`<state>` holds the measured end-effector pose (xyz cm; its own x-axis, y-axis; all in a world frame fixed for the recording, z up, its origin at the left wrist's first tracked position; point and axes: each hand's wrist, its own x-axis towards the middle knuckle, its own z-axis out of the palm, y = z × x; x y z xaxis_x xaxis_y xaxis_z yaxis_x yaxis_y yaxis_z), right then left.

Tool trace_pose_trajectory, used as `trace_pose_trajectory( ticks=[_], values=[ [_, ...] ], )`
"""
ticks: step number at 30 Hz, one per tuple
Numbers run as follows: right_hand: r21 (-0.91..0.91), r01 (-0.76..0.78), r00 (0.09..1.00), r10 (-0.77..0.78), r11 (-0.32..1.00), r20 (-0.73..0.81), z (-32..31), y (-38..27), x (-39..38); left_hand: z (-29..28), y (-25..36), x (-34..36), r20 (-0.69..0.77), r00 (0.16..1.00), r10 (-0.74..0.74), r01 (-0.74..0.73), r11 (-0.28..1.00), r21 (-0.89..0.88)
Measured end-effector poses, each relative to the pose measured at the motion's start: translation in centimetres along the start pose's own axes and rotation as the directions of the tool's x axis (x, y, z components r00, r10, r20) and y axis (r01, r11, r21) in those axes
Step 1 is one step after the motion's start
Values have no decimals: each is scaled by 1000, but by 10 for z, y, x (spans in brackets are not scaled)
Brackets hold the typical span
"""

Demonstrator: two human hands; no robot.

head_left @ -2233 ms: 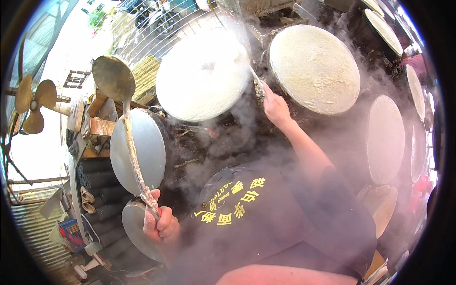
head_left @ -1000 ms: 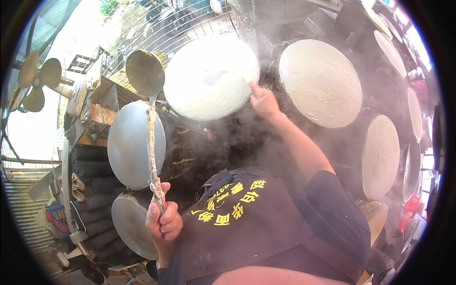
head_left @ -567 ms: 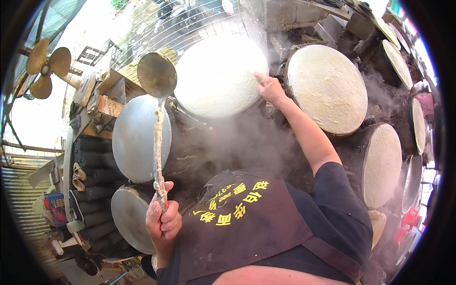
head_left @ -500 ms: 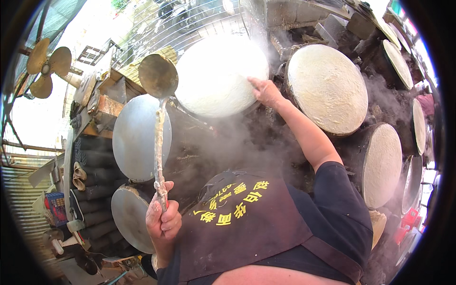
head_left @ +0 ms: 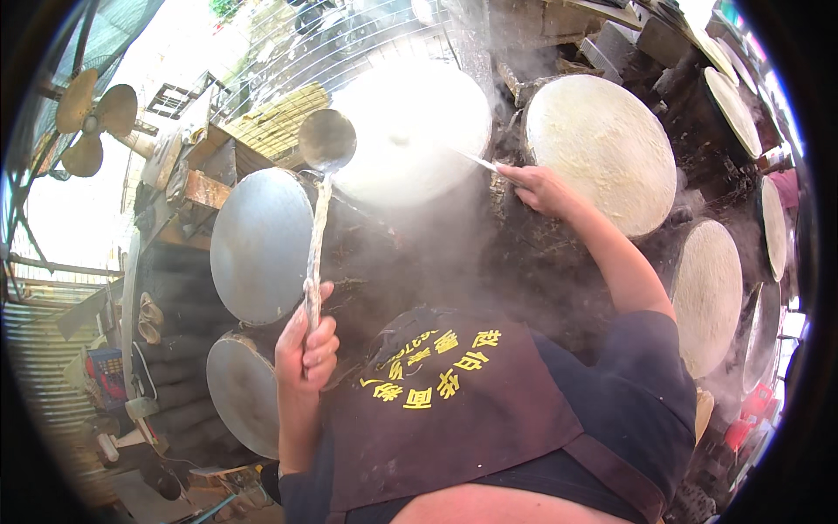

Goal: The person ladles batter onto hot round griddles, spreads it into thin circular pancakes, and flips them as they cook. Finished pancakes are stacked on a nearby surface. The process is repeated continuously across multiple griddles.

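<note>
Rightward goes the ladle [head_left: 327,140] since a moment ago, its dull, brownish-grey bowl now overlapping, to my eye, the left edge of a glaring white, steaming round [head_left: 415,127]; whether they touch, I can't tell. Pale paste crusts its handle, clenched in the left hand [head_left: 305,345]. The right hand [head_left: 543,188], drawn back, pinches a slim, pale tool [head_left: 483,162] near the round's right edge.

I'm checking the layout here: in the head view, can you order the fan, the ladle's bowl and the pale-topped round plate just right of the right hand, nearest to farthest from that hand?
From the right hand:
1. Pale-topped round plate, just to its right.
2. Ladle's bowl, across to its left.
3. Fan, at the view's far left.
</note>
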<state>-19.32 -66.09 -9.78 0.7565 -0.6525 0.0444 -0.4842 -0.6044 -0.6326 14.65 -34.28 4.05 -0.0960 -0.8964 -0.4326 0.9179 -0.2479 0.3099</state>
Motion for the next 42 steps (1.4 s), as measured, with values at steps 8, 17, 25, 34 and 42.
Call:
trace_pose_trajectory(
  ticks=[8,17,25,34,42],
  values=[
    [473,-390,841,515,790,-168,67,-52,-38,-6,29,102,-283,950,130,25,874,485],
    [896,-276,748,663,347,-26,144,-113,-36,2,18,178,-207,901,382,53,376,925],
    [574,-186,901,371,798,-224,182,-131,-41,63,-78,168,-315,941,120,42,887,461],
    [147,-329,878,359,933,-316,118,-88,-46,14,10,28,143,990,-15,24,998,-61],
    [54,-54,943,68,997,-324,98,-87,20,17,-8,-48,-8,998,62,-61,941,-332]
  ],
)
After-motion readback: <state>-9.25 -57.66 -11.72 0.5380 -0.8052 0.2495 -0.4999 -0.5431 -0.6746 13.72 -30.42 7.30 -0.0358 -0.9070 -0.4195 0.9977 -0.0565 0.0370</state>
